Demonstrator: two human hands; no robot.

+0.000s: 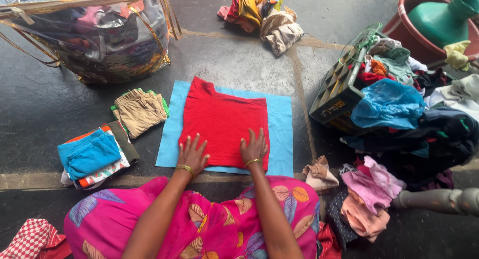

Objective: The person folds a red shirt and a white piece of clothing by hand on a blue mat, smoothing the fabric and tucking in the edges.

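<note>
A red garment (222, 120) lies partly folded on a light blue mat (282, 134) spread on the stone floor. My left hand (192, 154) rests flat on the garment's near left edge, fingers spread. My right hand (254, 147) presses flat on its near right part, fingers apart. Neither hand grips the cloth. Both wrists wear a thin yellow bangle. My lap, in pink patterned cloth (199, 221), is just below the mat.
Folded clothes sit left of the mat: a tan pile (139, 111) and a blue-topped stack (92, 157). A clear zip bag of clothes (95, 32) stands far left. A crate (339, 94) and a heap of loose clothes (424, 119) fill the right, with a brown tub (414, 39) behind.
</note>
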